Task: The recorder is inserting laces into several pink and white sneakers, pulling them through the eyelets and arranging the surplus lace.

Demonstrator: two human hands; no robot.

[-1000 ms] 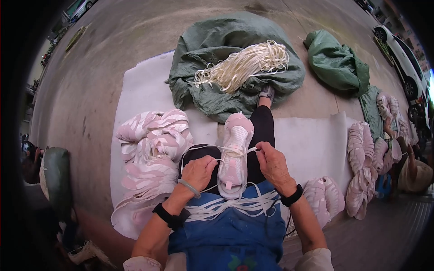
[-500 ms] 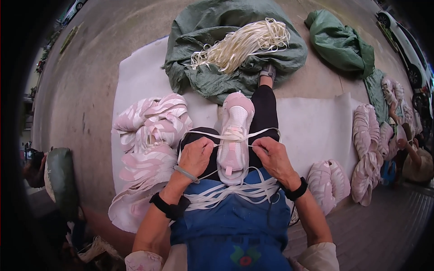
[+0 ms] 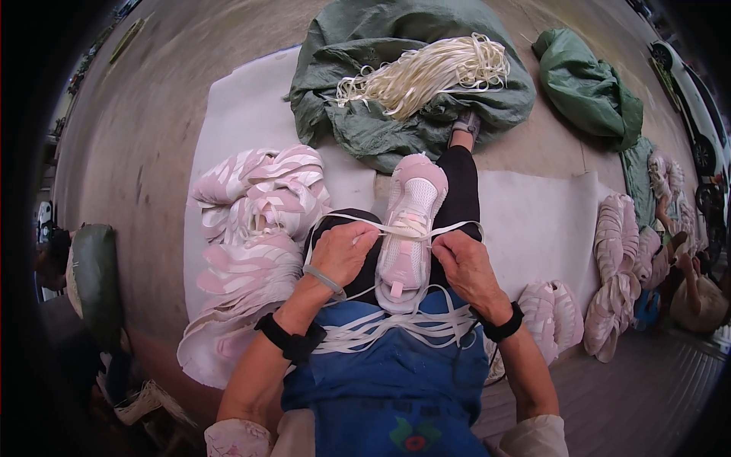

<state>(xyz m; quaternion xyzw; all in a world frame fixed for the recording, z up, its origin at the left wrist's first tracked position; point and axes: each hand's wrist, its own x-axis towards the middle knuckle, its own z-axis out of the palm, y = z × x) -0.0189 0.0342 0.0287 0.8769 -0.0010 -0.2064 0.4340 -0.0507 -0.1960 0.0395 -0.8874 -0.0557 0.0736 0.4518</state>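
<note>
A pink and white sneaker upper (image 3: 412, 198) lies lengthwise on my lap, its toe pointing away from me. A white shoelace (image 3: 457, 226) crosses its middle and loops out to both sides. On the left of the shoe, my left hand (image 3: 344, 253) is closed in a pinch on the lace. Opposite it, my right hand (image 3: 466, 263) pinches the lace at the shoe's right edge. The exact grip under the fingers is partly hidden. Several loose white laces (image 3: 396, 326) lie across the blue apron (image 3: 381, 388) on my lap.
Stacked pink and white uppers (image 3: 251, 266) rest on a white sheet (image 3: 228, 114) at the left. Cream laces (image 3: 434, 72) lie on a green sack (image 3: 335, 53) ahead. More uppers (image 3: 617, 274) and another person (image 3: 697, 293) are at the right, below a second green sack (image 3: 590, 87).
The view has shifted slightly, so the shoe appears farther right. My left hand has come up and closer to the shoe. Both hands keep their pinch.
</note>
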